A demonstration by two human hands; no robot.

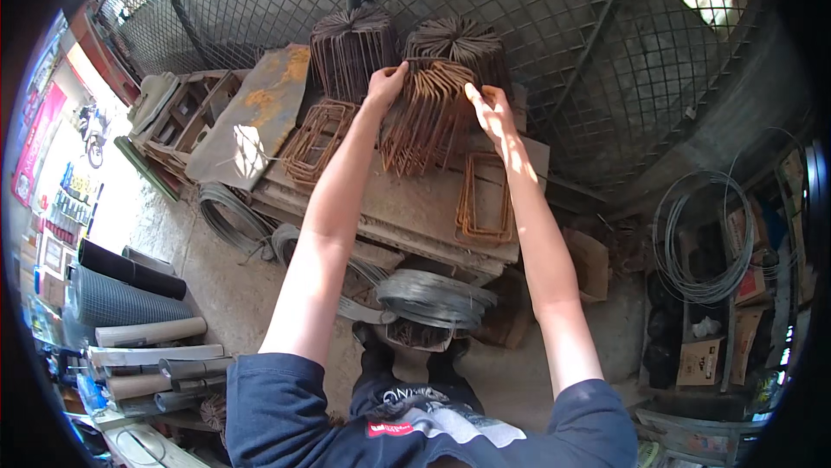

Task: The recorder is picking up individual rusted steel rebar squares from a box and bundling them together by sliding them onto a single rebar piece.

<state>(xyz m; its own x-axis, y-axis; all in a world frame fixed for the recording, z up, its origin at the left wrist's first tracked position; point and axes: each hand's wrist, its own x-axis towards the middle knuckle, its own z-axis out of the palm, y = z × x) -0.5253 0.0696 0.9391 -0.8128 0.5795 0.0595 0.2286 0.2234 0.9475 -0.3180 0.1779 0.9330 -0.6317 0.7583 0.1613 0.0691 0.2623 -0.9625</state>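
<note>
A bundle of rusty rectangular wire stirrups stands on a board in front of me, its bent rods fanned out at the top. My left hand pinches a stirrup at the bundle's upper left corner. At the right edge, my right hand has thumb and fingers apart, the thumb side touching or very close to the rods. Loose rusty stirrups lie left of the bundle, partly behind my left forearm. A few more rectangular stirrups rest by my right forearm.
Two darker stirrup bundles stand behind, against a wire mesh fence. Below the board lies coiled grey wire near my feet. Rolls of mesh and sheet lie left; another wire coil hangs right.
</note>
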